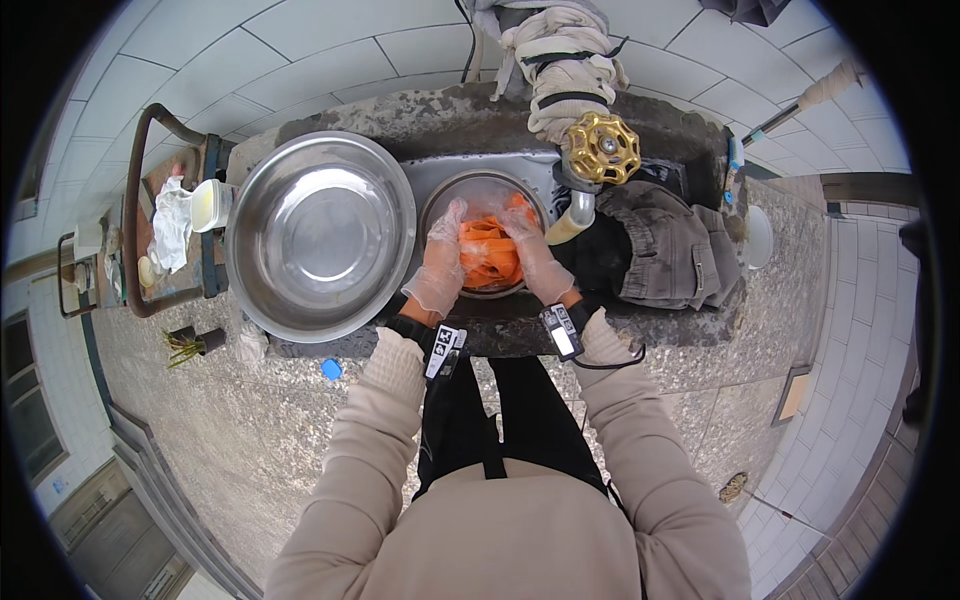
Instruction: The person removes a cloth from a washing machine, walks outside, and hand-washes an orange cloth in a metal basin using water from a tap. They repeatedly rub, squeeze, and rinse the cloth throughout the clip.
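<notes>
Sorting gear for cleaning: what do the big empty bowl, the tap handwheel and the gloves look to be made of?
Big bowl: likely stainless steel, with a shiny mirror-like sheen. Handwheel: brass-looking, yellow metallic gloss. Gloves on the left hand and right hand: thin clear plastic, wrinkled and see-through.

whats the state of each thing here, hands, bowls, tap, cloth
left hand: gloved, in the small bowl, on the orange pieces
right hand: gloved, on the same pieces
small bowl: holds orange pieces
large steel bowl: upright, empty
tap: no water seen running
grey cloth: crumpled beside the small bowl
</notes>
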### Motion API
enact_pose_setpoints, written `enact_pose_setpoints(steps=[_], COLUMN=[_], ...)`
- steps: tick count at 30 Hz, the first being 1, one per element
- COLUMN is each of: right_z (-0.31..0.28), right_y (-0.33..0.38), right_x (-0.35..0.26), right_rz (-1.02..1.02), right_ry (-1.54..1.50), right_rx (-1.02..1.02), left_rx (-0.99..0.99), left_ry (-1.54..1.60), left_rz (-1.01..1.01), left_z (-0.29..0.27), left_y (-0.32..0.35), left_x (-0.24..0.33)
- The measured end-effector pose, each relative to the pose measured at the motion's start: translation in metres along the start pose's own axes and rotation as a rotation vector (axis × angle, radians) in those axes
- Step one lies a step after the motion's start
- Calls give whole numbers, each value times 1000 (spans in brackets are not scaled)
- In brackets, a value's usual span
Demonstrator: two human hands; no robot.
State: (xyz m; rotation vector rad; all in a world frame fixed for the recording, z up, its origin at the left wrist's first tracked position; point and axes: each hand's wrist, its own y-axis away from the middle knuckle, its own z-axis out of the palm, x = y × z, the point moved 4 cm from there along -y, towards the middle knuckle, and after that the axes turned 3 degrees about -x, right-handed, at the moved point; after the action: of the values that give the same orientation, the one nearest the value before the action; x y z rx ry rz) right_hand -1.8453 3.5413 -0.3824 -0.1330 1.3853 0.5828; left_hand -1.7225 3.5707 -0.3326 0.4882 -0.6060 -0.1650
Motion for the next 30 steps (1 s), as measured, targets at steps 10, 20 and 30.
enact_pose_setpoints(steps=[10,20,30], right_z=[17,46,56], right_y=[20,19,12], right_x=[-31,-45,-71], right_rz=[180,-79,-289], right_ry=[-817,524,964], right_rx=[-168,395,370], left_rx=[-124,89,47], left_ry=[-255,-500,-25], left_rz=[32,229,19], left_z=[18,-21,-14], left_y=[22,1,6], left_x=[10,-3,-35])
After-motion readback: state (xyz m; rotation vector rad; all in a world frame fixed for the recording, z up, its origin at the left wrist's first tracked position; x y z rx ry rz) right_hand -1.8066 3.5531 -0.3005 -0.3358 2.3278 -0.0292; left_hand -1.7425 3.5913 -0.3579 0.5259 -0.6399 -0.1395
